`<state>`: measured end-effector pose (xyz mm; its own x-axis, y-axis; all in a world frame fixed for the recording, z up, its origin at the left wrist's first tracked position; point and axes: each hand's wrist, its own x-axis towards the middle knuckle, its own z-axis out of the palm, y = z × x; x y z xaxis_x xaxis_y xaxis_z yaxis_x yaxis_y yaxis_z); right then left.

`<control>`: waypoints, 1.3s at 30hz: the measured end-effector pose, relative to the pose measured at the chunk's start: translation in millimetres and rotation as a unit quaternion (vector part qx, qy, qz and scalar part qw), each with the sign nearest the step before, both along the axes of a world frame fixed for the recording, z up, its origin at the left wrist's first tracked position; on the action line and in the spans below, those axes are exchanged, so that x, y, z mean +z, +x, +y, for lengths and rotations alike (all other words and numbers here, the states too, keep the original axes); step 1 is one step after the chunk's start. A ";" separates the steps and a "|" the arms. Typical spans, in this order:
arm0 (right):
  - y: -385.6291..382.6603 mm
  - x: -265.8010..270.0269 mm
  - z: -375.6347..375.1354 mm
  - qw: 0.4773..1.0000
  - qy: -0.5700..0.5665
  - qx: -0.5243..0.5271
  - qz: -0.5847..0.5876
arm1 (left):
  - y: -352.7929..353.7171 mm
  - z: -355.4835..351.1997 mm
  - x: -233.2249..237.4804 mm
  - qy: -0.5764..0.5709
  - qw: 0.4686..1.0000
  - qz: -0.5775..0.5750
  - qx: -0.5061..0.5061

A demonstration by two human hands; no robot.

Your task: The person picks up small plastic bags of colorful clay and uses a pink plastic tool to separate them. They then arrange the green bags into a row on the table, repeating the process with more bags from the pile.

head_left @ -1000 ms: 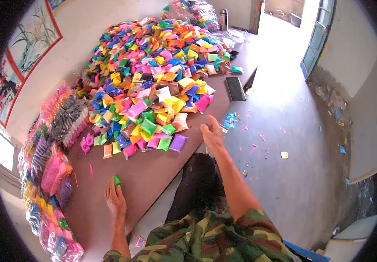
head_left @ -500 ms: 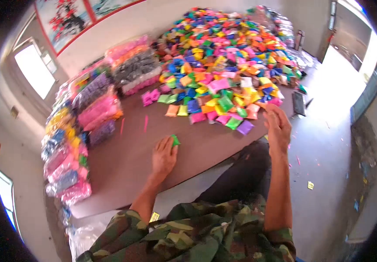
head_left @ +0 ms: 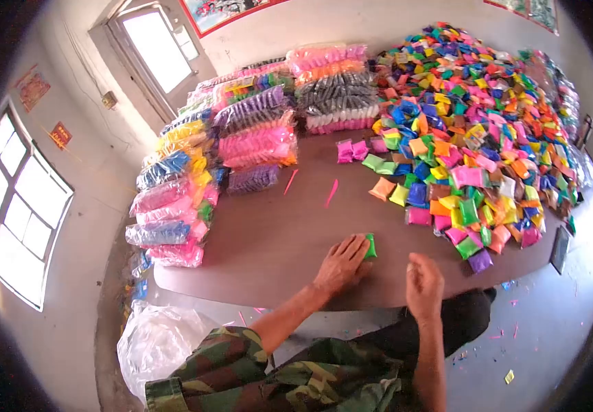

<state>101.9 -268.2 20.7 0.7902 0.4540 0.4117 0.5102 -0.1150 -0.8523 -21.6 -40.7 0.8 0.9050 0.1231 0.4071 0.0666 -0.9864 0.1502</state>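
My left hand [head_left: 341, 264] rests low on the brown table [head_left: 262, 240], its fingers over a small green packet [head_left: 370, 246] that pokes out past the fingertips. The thumb side is blurred. To its right, my right hand [head_left: 425, 285] is raised above the table's near edge, fingers curled closed; whatever is inside them, if anything, is hidden. A big heap of small colourful packets [head_left: 468, 175] lies beyond both hands. Nearest my right hand at the heap's front edge is a purple packet [head_left: 480, 261].
Clear bags of sorted packets [head_left: 255, 144] are stacked along the left and back. Two pink strips, one of them a longer strip [head_left: 331, 193], lie on the table. A dark flat object [head_left: 560, 248] sits at the right edge. A white plastic bag [head_left: 163, 343] is below left.
The view has turned left, so the table and heap appear further right. My right hand has come back from the heap's front edge toward my left hand, which stays on the green packet.
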 end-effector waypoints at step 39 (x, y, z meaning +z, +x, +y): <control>-4.9 -2.1 24.2 0.998 -0.034 0.015 -0.042 | -2.7 -15.8 52.2 -0.193 0.980 0.041 0.008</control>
